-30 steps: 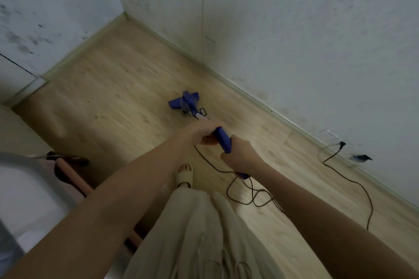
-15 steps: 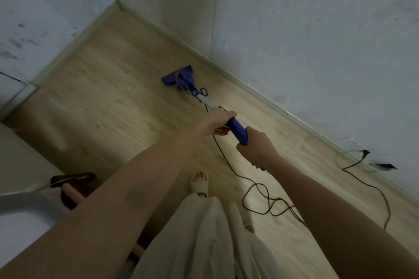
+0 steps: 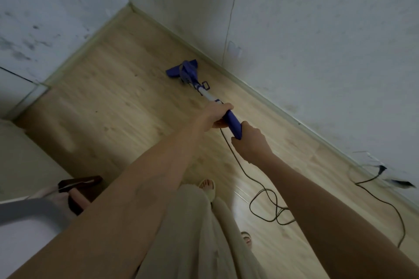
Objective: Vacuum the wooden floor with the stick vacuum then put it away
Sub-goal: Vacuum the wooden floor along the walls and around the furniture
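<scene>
- Gripping the blue stick vacuum (image 3: 231,120) with both fists, a person reaches toward the room's corner.
- The left hand (image 3: 215,114) wraps the shaft higher up to steer; the right hand (image 3: 251,142) clasps the handle end, likely to push.
- The vacuum's blue floor head (image 3: 182,70) sits flat on the pale wooden floor (image 3: 127,88), near the skirting.
- A black power cord (image 3: 264,206) trails in loops behind, beside a sandalled foot (image 3: 207,187).

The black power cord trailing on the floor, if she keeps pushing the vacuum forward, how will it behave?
The black cord is likely floppy: it lies in loose loops on the wooden floor. It probably drags behind the vacuum rather than resisting. The loops sit near her foot, so they might snag.
</scene>
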{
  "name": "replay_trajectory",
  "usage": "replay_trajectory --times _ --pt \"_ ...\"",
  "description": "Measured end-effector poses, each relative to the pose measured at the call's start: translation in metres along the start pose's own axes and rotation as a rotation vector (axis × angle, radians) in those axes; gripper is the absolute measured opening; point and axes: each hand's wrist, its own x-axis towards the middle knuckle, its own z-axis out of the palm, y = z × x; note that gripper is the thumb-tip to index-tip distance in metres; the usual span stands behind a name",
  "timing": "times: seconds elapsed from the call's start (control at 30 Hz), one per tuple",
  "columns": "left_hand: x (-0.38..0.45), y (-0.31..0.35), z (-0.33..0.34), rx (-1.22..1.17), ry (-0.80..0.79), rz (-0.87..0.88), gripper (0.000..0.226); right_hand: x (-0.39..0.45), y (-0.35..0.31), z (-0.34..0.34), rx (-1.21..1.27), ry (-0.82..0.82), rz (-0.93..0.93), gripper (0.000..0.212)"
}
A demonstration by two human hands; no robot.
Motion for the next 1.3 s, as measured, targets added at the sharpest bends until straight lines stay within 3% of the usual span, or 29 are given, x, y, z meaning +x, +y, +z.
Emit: replay_trajectory --times 0.17,0.77,1.03,1.3 --pt "-0.024 -0.014 0.027 -0.201 -0.081 -0.024 0.021 -0.026 0.022 -0.015 -0.025 0.004 -0.007 0.018" --pt "-0.188 -0.121 0.166 0.009 -0.269 -0.120 0.013 -0.254 0.141 -0.039 0.107 -0.106 0.137 0.021" --pt "-0.213 -0.137 0.140 0.242 -0.323 -0.170 0.015 -0.291 0.119 0.004 0.369 -0.097 0.211 0.014" --pt "-0.188 -0.126 0.104 0.293 -0.192 -0.151 0.024 -0.246 0.083 0.045 0.564 -0.076 0.248 0.022"
